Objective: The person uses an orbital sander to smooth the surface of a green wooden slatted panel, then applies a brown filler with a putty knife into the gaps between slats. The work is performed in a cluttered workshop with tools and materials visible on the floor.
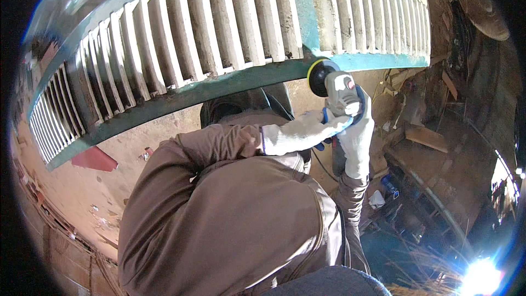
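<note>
Both my hands, in white knit gloves with blue palms, are closed round a grey angle grinder (343,96). My left hand (290,136) reaches across from the left, with its fingers at the tool's body. Round the body from the right wraps my right hand (357,145). The grinder's dark disc with a yellow rim (322,78) is at the lower edge of a teal frame (367,61); whether it touches cannot be made out. Rows of whitish slats (230,16) run along the frame, their paint worn and dirty. A dark cord (324,168) hangs below the grinder.
A red piece (94,159) lies on the sandy ground at left. On the right are a wooden block (427,137), a blue can (389,185), a long bar (438,208) and scattered scrap. A glaring bright light (482,277) with spark-like streaks shows at lower right.
</note>
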`<state>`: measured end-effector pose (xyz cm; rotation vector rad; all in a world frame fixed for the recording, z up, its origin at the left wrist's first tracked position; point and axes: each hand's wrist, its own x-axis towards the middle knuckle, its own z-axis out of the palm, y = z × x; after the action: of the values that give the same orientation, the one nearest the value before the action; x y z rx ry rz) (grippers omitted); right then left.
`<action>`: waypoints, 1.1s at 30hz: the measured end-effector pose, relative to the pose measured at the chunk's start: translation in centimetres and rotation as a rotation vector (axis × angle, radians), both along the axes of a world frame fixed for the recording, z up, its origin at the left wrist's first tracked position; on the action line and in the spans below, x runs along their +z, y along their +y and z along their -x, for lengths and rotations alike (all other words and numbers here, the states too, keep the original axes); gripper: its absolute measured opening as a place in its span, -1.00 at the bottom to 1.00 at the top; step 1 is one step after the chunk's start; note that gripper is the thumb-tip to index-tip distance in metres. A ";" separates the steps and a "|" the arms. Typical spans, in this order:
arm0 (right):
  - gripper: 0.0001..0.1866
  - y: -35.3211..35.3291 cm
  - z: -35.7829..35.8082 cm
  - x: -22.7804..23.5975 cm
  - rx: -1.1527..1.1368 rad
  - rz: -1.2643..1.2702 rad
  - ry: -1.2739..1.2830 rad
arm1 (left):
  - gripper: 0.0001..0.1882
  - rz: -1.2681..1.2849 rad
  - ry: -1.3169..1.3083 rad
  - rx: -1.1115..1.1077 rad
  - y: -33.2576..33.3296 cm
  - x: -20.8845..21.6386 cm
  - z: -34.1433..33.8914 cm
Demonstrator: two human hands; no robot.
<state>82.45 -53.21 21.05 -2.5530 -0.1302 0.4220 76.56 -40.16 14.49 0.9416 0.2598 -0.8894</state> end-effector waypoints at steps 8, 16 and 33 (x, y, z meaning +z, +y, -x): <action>-0.11 0.1 -0.5 -0.3 0.025 -0.019 -0.023 | -0.30 0.149 0.054 0.039 0.2 -0.6 -0.4; -0.11 0.6 -0.4 -0.1 0.018 -0.014 -0.018 | -0.44 0.146 0.130 0.108 -0.4 -1.1 0.1; -0.16 -9.1 -7.0 -0.2 -0.027 -0.037 -0.052 | -0.23 0.131 0.074 -0.016 -8.1 0.4 -8.5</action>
<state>89.46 -62.35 20.84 -2.5276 -0.1208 0.3395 85.02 -48.26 14.90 0.7915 0.2541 -0.9454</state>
